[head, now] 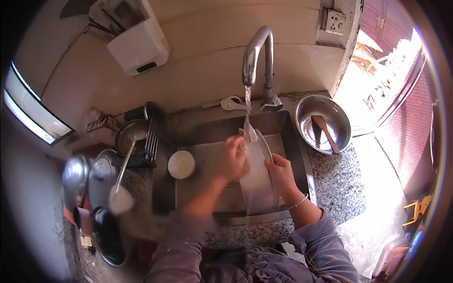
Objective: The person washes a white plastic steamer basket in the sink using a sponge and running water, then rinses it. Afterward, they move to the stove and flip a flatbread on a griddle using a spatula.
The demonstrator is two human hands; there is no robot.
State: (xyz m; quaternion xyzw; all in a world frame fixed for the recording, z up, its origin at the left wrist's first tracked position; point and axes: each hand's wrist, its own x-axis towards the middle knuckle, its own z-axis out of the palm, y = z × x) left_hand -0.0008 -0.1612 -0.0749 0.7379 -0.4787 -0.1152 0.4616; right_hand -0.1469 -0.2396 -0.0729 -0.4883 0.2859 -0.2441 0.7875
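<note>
Running water falls from the chrome faucet [260, 53] onto a large pale round dish [256, 184], which is tilted up on edge above the stainless steel sink [198, 201]. Whether it is a plate or a lid is unclear. My right hand [283, 173] grips its rim on the right side, thumb on top. Against its left face, under the stream, is my left hand [234, 157], blurred, with curled fingers around what looks like a tan scrubbing pad [245, 162]. A small white bowl [181, 165] sits in the sink, left of my left hand.
Right of the sink, a steel basin [300, 120] holds a wooden spatula [325, 132]. A black dish rack [151, 141], a saucepan [120, 139], a ladle [124, 166] and several pot lids [104, 177] crowd the left. A white spoon [231, 104] lies behind the sink.
</note>
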